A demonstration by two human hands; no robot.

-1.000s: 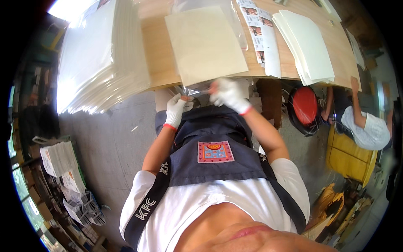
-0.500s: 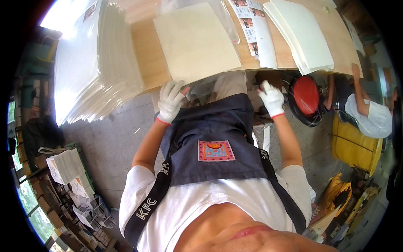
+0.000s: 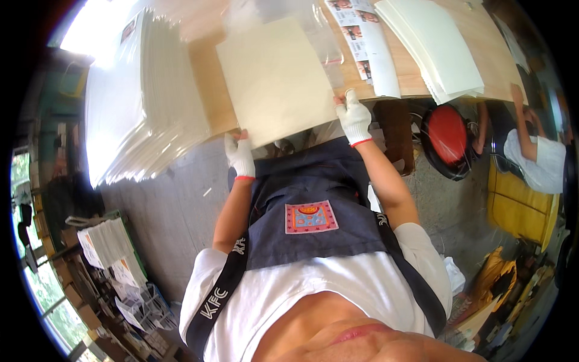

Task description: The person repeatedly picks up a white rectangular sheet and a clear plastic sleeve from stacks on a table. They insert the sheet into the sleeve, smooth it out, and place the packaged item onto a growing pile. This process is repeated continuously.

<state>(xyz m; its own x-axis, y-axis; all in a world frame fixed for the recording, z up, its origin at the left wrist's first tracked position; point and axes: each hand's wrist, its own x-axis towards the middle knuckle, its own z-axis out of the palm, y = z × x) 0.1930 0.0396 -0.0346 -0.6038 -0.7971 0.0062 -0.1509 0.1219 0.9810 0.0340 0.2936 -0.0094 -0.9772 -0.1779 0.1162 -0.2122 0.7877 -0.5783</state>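
A cream-coloured sheet of paper or board (image 3: 277,81) lies on the table, its near edge jutting past the table edge toward me. Clear plastic film (image 3: 329,45) shows along its right side. My left hand (image 3: 240,158), in a white knit glove with bare fingertips showing, is closed at the sheet's near left corner. At the near right corner, my right hand (image 3: 354,120), gloved the same way, pinches the edge between thumb and fingers. The fingers under the sheet are hidden.
To the left stands a tall stack of plastic-sleeved sheets (image 3: 136,102). Right of the cream sheet lie printed strips (image 3: 362,45) and a pile of pale sheets (image 3: 434,54). A red-seated stool (image 3: 445,136) stands below the table edge, and another person (image 3: 534,151) is at far right.
Both hands have come to the cream sheet's near corners, my right moving left and up. The sheet has shifted toward me, and the plastic hanging over the edge shows less.
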